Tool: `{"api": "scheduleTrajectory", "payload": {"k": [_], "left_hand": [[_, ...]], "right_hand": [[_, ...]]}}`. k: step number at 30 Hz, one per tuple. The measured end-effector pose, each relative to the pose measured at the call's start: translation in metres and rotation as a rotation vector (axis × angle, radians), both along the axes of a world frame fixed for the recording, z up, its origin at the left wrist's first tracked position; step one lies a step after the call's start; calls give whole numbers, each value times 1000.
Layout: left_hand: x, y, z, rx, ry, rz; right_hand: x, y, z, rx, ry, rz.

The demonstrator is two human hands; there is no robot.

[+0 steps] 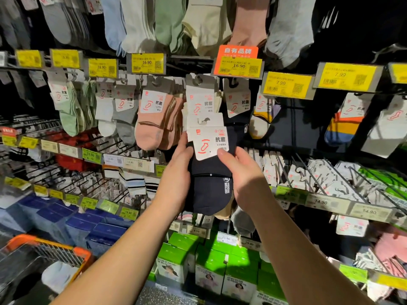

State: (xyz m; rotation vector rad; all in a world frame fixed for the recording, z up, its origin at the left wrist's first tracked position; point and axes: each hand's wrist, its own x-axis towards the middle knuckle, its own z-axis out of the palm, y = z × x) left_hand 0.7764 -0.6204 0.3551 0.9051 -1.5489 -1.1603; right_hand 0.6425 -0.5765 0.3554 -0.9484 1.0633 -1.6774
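Navy socks [209, 190]: left hand [178, 172], right hand [246, 179] grip opposite side edges.

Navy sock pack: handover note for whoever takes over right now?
Left hand grips the navy sock pack by its left edge. Right hand holds the right edge, thumb on the card label.
Pack is held up just below the hanging cream sock pack; its own hanger hook looks free.
Cart at lower left holds one white item.
Done: pack in hand. Left, likely: put it in the cart or hang it back.
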Motion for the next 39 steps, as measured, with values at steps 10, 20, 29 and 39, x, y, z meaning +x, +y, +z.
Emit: {"api": "scheduleTrajectory", "payload": {"k": [10,20,29,39], "left_hand": [[4,-6,-1,101,226,-45],[18,-14,8,326,571,45],[27,-11,27,297,579,-12],[22,-3,31,306,548,-37]], "right_hand": [[-6,5,-2,13,-270,-35],[-39,-10,12,20,15,-156],[-62,-35,37,-54,450,-254],[-69,-66,49,-11,401,-276]]}}
